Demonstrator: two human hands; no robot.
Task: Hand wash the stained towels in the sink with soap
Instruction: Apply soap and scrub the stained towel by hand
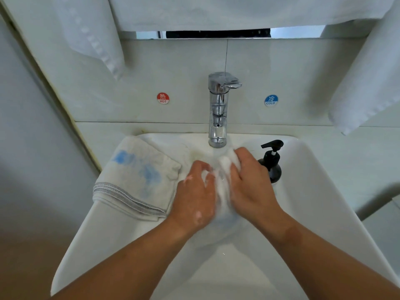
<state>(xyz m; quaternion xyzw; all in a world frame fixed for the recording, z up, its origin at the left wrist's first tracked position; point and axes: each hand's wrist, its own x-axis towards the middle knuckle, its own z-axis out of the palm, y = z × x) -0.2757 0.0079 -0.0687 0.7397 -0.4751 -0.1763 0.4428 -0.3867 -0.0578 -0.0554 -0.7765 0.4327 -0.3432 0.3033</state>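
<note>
Head view, looking down into the basin. Wet towel point(224, 187), white and soapy, bunched up in the middle of the sink point(313, 191), directly below the faucet point(218, 109) spout. A faint blue tint shows on its lower part, near the wrists.

Left hand point(195, 198) grips the bunch from its left side, fingers curled into the cloth, flecks of foam on the knuckles and the back of the hand. Right hand point(251, 187) grips it from the right, fingers curled over the top fold, closest to the spout. Both hands press against the towel with the cloth squeezed between them.

Water seems to fall from the spout onto the cloth (blurred, hard to be sure).

Second towel point(136, 176), folded, lies over the sink's left rim, just beside the left hand; blue stains on its upper face, grey stitched band along the near edge.

Black pump soap bottle point(271, 161) stands upright at the sink's back right, just behind the right hand.

On the wall tiles: red HOT sticker point(163, 98) left of the faucet, blue COLD sticker point(271, 100) right of it. White cloths hang at upper left point(91, 35) and upper right point(363, 83).
</note>
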